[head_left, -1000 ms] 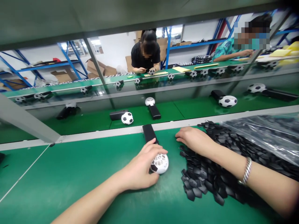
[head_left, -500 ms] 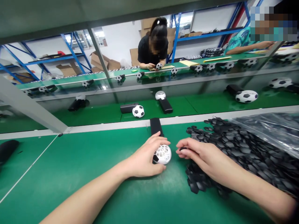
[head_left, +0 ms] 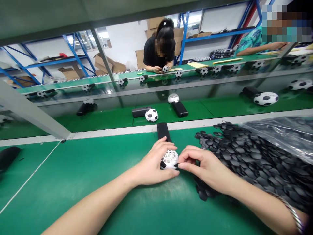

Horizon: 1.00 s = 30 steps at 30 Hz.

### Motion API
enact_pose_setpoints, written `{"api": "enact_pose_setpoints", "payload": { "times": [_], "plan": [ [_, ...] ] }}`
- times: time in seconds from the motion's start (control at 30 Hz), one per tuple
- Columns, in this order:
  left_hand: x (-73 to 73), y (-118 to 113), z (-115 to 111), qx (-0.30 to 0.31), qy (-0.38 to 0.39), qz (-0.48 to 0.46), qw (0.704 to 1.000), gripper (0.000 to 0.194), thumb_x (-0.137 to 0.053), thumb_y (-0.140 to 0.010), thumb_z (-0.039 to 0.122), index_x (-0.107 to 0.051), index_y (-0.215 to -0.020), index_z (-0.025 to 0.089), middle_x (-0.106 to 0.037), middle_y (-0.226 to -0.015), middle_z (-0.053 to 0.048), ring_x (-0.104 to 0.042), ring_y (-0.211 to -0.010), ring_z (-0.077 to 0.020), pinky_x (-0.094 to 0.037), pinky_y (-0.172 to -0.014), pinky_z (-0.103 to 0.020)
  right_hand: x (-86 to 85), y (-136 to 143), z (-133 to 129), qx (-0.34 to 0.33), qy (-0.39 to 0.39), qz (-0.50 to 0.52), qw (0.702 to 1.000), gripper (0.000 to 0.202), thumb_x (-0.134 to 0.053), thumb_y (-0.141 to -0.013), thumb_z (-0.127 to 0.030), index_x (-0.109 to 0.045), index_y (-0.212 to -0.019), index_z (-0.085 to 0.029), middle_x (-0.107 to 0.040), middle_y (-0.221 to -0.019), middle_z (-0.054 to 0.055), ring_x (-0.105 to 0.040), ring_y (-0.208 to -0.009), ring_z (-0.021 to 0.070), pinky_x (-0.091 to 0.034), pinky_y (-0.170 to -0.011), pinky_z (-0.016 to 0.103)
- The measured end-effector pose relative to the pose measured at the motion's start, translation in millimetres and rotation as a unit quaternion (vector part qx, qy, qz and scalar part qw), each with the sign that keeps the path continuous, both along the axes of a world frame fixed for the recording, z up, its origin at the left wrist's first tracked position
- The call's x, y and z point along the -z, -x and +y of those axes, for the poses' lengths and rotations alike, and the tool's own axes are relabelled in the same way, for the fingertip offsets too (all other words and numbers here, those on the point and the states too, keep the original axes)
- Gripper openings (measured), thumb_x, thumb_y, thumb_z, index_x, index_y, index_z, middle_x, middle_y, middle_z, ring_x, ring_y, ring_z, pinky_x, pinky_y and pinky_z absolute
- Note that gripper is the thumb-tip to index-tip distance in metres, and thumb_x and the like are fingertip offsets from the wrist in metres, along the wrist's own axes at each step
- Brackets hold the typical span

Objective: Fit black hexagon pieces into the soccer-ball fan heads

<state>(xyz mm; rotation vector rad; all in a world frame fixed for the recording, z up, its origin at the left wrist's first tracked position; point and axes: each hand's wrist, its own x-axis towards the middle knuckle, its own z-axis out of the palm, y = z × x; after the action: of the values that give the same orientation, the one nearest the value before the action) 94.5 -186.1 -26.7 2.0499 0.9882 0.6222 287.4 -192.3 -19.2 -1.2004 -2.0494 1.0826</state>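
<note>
On the green work surface [head_left: 105,182] lies a football-shaped fan [head_left: 170,158], a white openwork ball head on a black handle [head_left: 163,131]. My left hand [head_left: 155,163] curls around the ball's left side, its thumb along the near edge and its fingers over the top. At the ball's right side, my right hand [head_left: 195,160] pinches a small black panel piece [head_left: 176,165] against it. One black patch shows at the ball's lower left. A heap of loose black panel pieces [head_left: 249,163] spreads to the right of my right hand.
Behind a pale rail [head_left: 117,131], a green conveyor belt [head_left: 110,117] carries several football-headed units [head_left: 152,115]. A clear plastic bag [head_left: 283,133] covers part of the heap. A metal post [head_left: 36,109] stands left. Across the line, a person [head_left: 160,49] handles another ball.
My right hand has moved left with the black piece and now touches the ball. My left hand still holds the ball. Nearby units on the belt have shifted right.
</note>
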Motion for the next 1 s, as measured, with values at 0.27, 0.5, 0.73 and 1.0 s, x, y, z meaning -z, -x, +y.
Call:
{"api": "enact_pose_setpoints", "payload": {
  "times": [0.27, 0.5, 0.73, 1.0],
  "plan": [
    [-3.5, -4.3, 0.5, -0.001, 0.018, -0.008, 1.000, 0.043, -0.061, -0.068, 0.017, -0.048, -0.109, 0.024, -0.052, -0.120, -0.005, -0.015, -0.135, -0.0280, -0.023, -0.106, -0.049, -2.0, 2.5, 6.5, 0.002, 0.011, 0.011, 1.000, 0.011, -0.060, -0.075, -0.020, -0.059, -0.064, -0.019, -0.055, -0.070, -0.002, -0.054, -0.066, 0.0134, -0.043, -0.064, 0.025],
    [-6.7, -7.1, 2.2, 0.024, -0.003, 0.004, 1.000, 0.036, -0.060, -0.067, 0.013, -0.050, -0.100, 0.024, -0.054, -0.113, -0.002, -0.021, -0.132, -0.0252, -0.017, -0.110, -0.045, -7.6, 9.2, 8.4, 0.000, 0.037, -0.017, 0.999, 0.012, -0.063, -0.068, -0.012, -0.057, -0.060, -0.018, -0.053, -0.066, -0.004, -0.051, -0.060, 0.0108, -0.040, -0.056, 0.021],
    [-5.5, -3.0, 0.3, 0.024, 0.032, 0.010, 0.999, 0.044, -0.063, -0.066, 0.012, -0.049, -0.105, 0.023, -0.048, -0.121, -0.005, -0.018, -0.133, -0.0255, -0.023, -0.107, -0.044, -2.2, -23.0, 40.0, 0.009, -0.098, -0.214, 0.972, 0.011, -0.055, -0.081, -0.026, -0.060, -0.076, -0.019, -0.062, -0.067, -0.003, -0.056, -0.060, 0.0116, -0.042, -0.055, 0.020],
    [-10.5, 2.4, 4.7, 0.037, 0.039, 0.045, 0.998, 0.043, -0.066, -0.064, 0.015, -0.049, -0.103, 0.025, -0.034, -0.127, -0.007, -0.022, -0.130, -0.0274, -0.025, -0.104, -0.046, 5.9, -61.8, 80.9, 0.042, -0.206, -0.382, 0.900, 0.012, -0.054, -0.080, -0.018, -0.066, -0.081, -0.018, -0.066, -0.083, 0.006, -0.061, -0.078, 0.0219, -0.043, -0.065, 0.028]
  ]
}}
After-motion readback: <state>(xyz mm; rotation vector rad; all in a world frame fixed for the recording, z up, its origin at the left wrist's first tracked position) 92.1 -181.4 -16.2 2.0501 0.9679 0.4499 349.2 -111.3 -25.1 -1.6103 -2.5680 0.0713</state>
